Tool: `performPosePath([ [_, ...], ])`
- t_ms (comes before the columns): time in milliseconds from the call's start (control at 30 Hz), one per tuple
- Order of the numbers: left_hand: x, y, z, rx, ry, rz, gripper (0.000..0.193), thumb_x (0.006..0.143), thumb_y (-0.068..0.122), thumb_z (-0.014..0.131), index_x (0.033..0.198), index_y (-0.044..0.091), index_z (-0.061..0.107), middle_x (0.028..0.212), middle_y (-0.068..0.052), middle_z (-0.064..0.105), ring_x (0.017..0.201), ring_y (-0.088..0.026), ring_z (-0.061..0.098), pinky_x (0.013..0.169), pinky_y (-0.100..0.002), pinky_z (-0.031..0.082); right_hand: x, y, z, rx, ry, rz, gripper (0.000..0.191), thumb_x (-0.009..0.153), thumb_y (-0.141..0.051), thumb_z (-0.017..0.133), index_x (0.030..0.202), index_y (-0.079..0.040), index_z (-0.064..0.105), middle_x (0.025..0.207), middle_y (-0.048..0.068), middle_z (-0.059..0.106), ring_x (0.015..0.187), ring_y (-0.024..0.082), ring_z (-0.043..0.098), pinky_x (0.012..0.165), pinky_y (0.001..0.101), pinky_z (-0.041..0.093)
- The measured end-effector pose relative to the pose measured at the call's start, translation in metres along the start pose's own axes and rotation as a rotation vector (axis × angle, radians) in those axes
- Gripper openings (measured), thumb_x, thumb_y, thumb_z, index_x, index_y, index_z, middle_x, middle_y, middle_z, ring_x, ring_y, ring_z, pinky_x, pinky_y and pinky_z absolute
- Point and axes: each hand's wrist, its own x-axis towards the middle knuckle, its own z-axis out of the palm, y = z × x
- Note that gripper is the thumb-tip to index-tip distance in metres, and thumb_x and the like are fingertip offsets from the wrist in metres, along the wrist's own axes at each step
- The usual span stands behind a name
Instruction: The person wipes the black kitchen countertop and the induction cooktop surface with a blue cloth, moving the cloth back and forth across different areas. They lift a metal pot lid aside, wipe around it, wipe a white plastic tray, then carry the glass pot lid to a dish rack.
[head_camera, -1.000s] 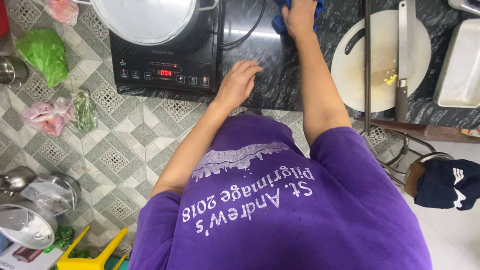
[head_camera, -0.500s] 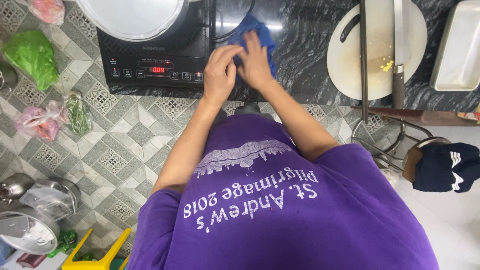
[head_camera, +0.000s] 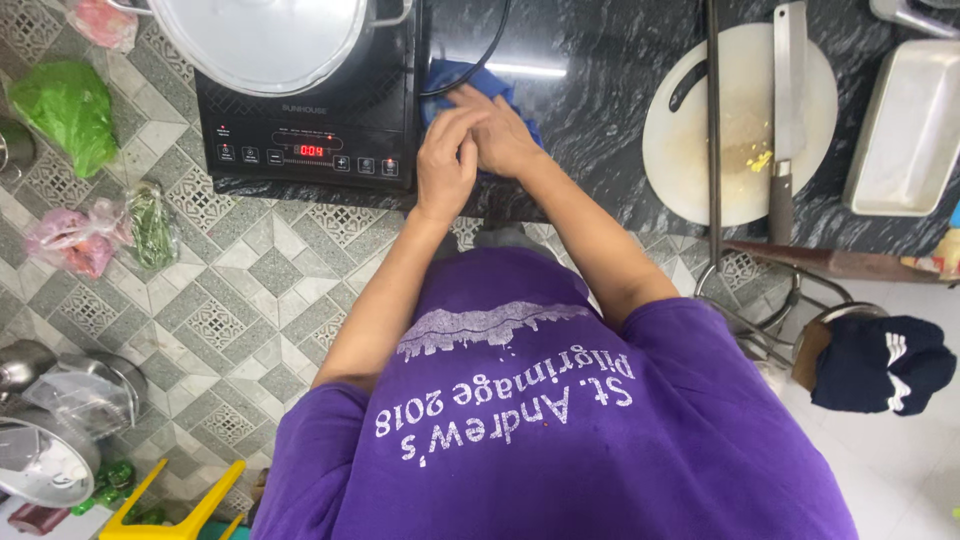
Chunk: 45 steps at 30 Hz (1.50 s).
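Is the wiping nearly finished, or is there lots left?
Partly done, probably. The black marble counter looks shiny near the cloth. Right now the left hand and right hand press the blue cloth beside the black induction cooker. The round white chopping board shows yellow scraps.

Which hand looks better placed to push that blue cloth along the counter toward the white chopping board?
Probably the right hand: it lies flat on the blue cloth, on the side nearer the chopping board. The left hand rests beside the induction cooker, farther away.
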Motion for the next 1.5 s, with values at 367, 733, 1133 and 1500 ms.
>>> performPosePath([
  [367,-0.021,0.007,0.012,-0.044,0.068,-0.115,0.035,0.091,-0.012,0.055,0.116,0.006,0.071,0.115,-0.011,0.071,0.109,-0.031,0.069,0.095,-0.038,0.055,0.021,0.043,-0.032,-0.13,0.151,0.166,0.074,0.076,-0.019,0.079,0.147,-0.01,0.058,0.167,0.012,0.034,0.154,0.033,0.03,0.11,0.0592,0.036],
  [733,-0.051,0.015,-0.003,-0.041,0.036,-0.098,0.035,0.089,-0.01,0.057,0.116,0.007,0.071,0.115,-0.01,0.071,0.11,-0.03,0.068,0.095,-0.039,0.055,-0.019,0.033,-0.013,-0.187,0.398,0.395,0.073,0.083,-0.012,0.072,0.154,-0.008,0.053,0.173,0.016,0.027,0.16,0.037,0.021,0.12,0.0608,0.031],
  [1133,-0.122,0.012,-0.042,-0.03,0.06,0.017,0.03,0.091,-0.006,0.061,0.115,0.008,0.071,0.115,-0.011,0.069,0.109,-0.032,0.066,0.096,-0.041,0.054,-0.046,-0.066,0.043,-0.154,0.255,0.314,0.078,0.076,-0.018,0.081,0.15,-0.015,0.058,0.167,0.021,0.021,0.154,0.042,0.014,0.112,0.0682,0.026],
  [1500,-0.169,0.016,-0.077,-0.033,0.046,0.035,0.029,0.094,-0.005,0.06,0.118,0.007,0.07,0.118,-0.01,0.07,0.111,-0.03,0.066,0.097,-0.041,0.053,-0.116,-0.068,0.044,-0.144,0.359,0.283,0.076,0.071,0.001,0.076,0.145,-0.01,0.06,0.166,0.018,0.035,0.154,0.04,0.028,0.119,0.054,0.033],
])
